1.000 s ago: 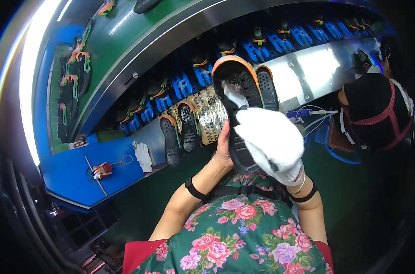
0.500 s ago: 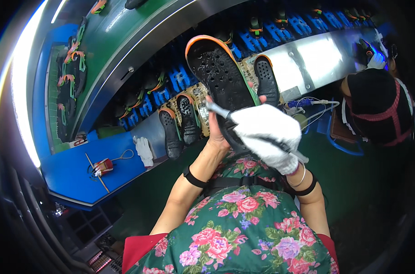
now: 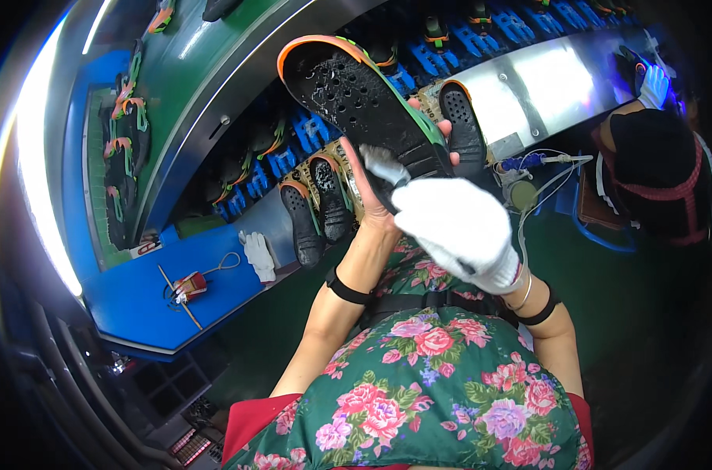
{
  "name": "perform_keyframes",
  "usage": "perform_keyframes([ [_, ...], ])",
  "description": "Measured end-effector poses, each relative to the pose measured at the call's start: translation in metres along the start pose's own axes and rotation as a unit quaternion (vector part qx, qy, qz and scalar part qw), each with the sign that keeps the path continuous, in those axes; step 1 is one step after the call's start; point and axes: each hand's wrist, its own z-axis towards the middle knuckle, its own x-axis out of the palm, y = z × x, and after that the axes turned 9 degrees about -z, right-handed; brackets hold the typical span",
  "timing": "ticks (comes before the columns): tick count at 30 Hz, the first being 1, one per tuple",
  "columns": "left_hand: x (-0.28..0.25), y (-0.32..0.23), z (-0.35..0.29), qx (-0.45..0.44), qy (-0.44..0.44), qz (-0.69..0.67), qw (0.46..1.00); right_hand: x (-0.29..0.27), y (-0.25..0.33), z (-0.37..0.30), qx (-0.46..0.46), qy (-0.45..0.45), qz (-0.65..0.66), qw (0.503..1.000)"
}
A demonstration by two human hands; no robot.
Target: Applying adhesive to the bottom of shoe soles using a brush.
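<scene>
In left grip (image 3: 375,207), black sole (image 3: 372,111)

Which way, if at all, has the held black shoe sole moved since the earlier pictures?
Yes: the black shoe sole has shifted left relative to the steel ledge.

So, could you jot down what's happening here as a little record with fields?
Left hand: bare, holding up the large sole
Right hand: in a white glove, gripping the brush
Large sole: black, holes at its far end, orange and green along its edge
Brush: over the near part of the large sole; contact hard to tell
Other soles: one to the right, two to the left
Blue table: at left, loose white glove by its edge
Co-worker: at right
</scene>
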Motion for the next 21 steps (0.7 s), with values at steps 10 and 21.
perform_keyframes([
  [10, 0.001, -0.005, 0.006, 0.014, 0.009, 0.022, 1.0, -0.005, 0.001, -0.008, -0.075, 0.046, -0.051, 0.995],
  [21, 0.003, -0.001, 0.003, 0.067, -0.022, 0.016, 0.997, 0.001, -0.009, -0.023, -0.084, 0.015, 0.023, 0.996],
])
